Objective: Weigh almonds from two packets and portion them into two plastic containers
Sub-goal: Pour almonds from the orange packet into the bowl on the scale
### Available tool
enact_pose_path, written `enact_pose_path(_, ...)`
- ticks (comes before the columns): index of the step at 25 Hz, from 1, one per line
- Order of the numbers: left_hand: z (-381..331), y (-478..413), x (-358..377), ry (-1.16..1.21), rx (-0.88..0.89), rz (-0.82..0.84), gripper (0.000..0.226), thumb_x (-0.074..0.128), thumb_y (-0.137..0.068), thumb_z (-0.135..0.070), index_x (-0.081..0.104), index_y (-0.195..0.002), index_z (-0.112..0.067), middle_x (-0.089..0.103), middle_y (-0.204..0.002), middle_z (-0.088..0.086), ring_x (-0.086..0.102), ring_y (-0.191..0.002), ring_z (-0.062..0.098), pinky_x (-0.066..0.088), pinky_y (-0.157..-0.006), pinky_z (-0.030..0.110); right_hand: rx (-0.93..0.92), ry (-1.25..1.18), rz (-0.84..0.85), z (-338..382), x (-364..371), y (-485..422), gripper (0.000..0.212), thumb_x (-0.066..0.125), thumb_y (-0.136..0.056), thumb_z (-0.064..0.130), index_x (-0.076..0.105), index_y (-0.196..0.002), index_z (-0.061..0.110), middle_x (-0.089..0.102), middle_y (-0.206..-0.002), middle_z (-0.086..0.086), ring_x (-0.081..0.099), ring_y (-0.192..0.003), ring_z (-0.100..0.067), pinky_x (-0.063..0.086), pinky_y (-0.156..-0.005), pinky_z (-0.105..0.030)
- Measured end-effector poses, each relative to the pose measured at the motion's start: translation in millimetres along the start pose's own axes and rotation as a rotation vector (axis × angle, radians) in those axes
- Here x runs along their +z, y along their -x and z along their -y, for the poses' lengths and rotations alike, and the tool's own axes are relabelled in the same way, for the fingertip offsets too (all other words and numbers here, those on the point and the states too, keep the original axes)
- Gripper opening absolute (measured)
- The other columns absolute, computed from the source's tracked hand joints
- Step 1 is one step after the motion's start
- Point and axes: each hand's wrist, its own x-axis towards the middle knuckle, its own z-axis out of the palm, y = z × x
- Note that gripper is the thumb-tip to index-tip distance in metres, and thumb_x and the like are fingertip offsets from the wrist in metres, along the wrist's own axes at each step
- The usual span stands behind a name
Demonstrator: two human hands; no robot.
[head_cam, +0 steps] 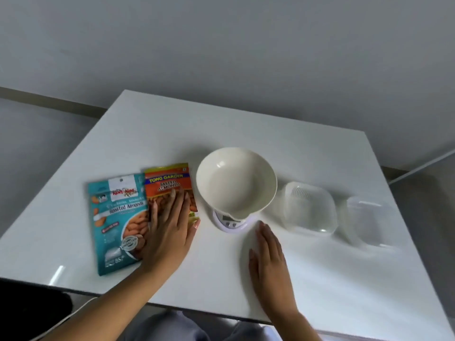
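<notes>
Nothing is weighed yet: your left grip [170, 236] lies spread on the orange packet [167, 183], your right grip [269, 257] spread on the bench [246, 124]; next, lift and open that packet.

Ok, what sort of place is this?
Likely a home kitchen or dining corner, not certain: a glossy white table, a small white digital kitchen scale carrying a round cream bowl, plain grey wall behind.
</notes>
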Motion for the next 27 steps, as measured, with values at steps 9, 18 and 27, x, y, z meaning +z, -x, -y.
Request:
enact_pose_path(9, -4.0, 11.6, 29.4, -0.022, 0.035, -0.180, 0.066, 0.021, -0.093, -0.046, 0.043, -0.142, -0.007, 0.043, -0.150, 0.010, 0.032, -0.143, 0.027, 0.014, -0.116, 0.058, -0.091, 0.220, -0.079, -11.2, 28.6, 6.2, 0.068, 0.017, -0.089, 0.036, 0.037, -0.143, -0.001, 0.035, -0.152, -0.016, 0.032, -0.142, -0.030, 0.015, -0.116, -0.037)
enact_pose_path(18, -5.5, 30.1, 23.5, 0.047, 0.029, -0.201, 0.056, 0.043, -0.097, -0.037, 0.040, -0.144, -0.008, 0.039, -0.153, 0.009, 0.030, -0.144, 0.026, 0.021, -0.115, 0.054, -0.039, 0.215, -0.041, -3.5, 22.0, 16.6, 0.084, -0.003, -0.081, 0.047, 0.021, -0.150, 0.006, 0.017, -0.160, -0.008, 0.014, -0.148, -0.022, 0.005, -0.119, -0.030)
enact_pose_path(27, -4.1, 29.3, 27.4, 0.064, 0.019, -0.257, 0.049, 0.041, -0.095, -0.036, 0.053, -0.135, -0.011, 0.051, -0.144, 0.008, 0.045, -0.135, 0.027, 0.035, -0.108, 0.049, -0.039, 0.218, -0.053, -5.5, 22.0, 16.2, 0.083, -0.004, -0.081, 0.048, 0.020, -0.150, 0.009, 0.016, -0.160, -0.005, 0.013, -0.149, -0.018, 0.004, -0.119, -0.027)
